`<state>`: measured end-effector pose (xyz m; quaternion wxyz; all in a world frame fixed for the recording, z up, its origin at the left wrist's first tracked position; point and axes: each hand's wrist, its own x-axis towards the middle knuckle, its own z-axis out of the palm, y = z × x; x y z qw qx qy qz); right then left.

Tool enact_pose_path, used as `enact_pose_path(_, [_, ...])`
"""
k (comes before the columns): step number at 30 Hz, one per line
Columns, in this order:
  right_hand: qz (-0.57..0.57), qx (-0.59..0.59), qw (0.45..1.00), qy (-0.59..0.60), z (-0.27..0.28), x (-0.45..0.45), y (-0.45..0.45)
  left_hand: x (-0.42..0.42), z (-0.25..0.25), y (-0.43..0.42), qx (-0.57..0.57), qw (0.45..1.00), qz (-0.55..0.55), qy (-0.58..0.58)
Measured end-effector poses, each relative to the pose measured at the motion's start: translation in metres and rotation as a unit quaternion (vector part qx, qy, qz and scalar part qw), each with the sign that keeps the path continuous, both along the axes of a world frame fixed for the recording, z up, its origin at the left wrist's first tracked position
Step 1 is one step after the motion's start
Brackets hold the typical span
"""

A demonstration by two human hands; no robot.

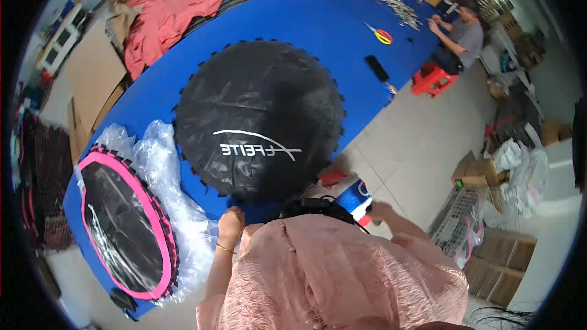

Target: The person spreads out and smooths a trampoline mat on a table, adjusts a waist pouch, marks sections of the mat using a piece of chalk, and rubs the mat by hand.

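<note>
My left hand (231,222) is at the near edge of the blue table, just below the large round black mat (263,104). Its fingers are bent, and whatever they may grip is too small to make out. Off the table on the right, my right hand (380,211) is beside a blue and white object (353,198); its fingers are blurred. White lettering and a curved line mark the black mat, and small black tabs ring its rim. An oval black mat with a pink border (162,232) lies on the left, next to crumpled clear plastic (162,159).
Scissors with red and yellow handles (383,36), a black phone (376,68) and a pile of small metal parts (400,9) lie on the blue table (306,9). A person (468,36) sits at its far right on a red stool (431,81). Pink cloth (174,15) is at the far left.
</note>
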<state>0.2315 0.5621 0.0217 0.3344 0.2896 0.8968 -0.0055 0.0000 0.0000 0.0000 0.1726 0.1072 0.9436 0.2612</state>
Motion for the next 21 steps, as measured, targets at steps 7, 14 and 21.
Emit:
enact_pose_path(7, [0.049, 0.006, 0.983, 0.178, -0.017, -0.141, -0.005, 0.091, -0.062, -0.052, -0.193, 0.965, -0.100, -0.145])
enact_pose_path(14, [0.232, -0.118, 0.964, 0.061, 0.013, -0.181, 0.059, 0.166, -0.077, 0.016, -0.064, 0.908, 0.256, -0.326])
enact_pose_path(21, [0.273, -0.094, 0.952, 0.101, 0.025, -0.271, 0.140, 0.089, 0.003, 0.121, 0.006, 0.732, 0.586, -0.346])
